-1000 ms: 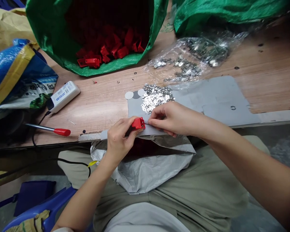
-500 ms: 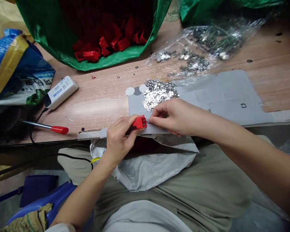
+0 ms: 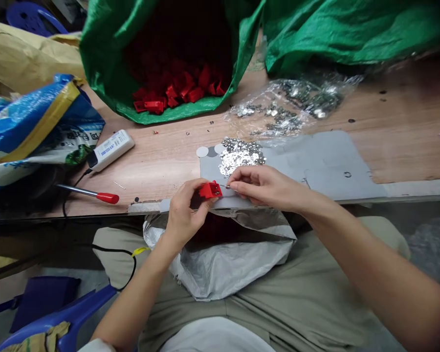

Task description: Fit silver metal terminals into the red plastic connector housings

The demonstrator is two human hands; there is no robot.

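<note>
Near the table's front edge, my left hand (image 3: 187,210) grips a small red plastic part (image 3: 210,189) between thumb and fingers, its open side facing right. Just right of it, my right hand (image 3: 262,187) pinches a thin metal piece (image 3: 225,186) whose tip points at the red part, with a small gap between. Behind my right hand lies a pile of small shiny metal pieces (image 3: 240,156) on a grey mat (image 3: 315,161).
A green sack (image 3: 106,73) holds many red parts (image 3: 190,88). Clear plastic (image 3: 300,102) covers more metal pieces. At left are a white device (image 3: 112,149), a red-handled tool (image 3: 107,197) and a blue bag (image 3: 25,132). A pale sack (image 3: 231,274) hangs open below the edge.
The camera view has shifted, so the table items appear lower. My right hand has drawn slightly back from the red part, and more of the thin metal piece shows.
</note>
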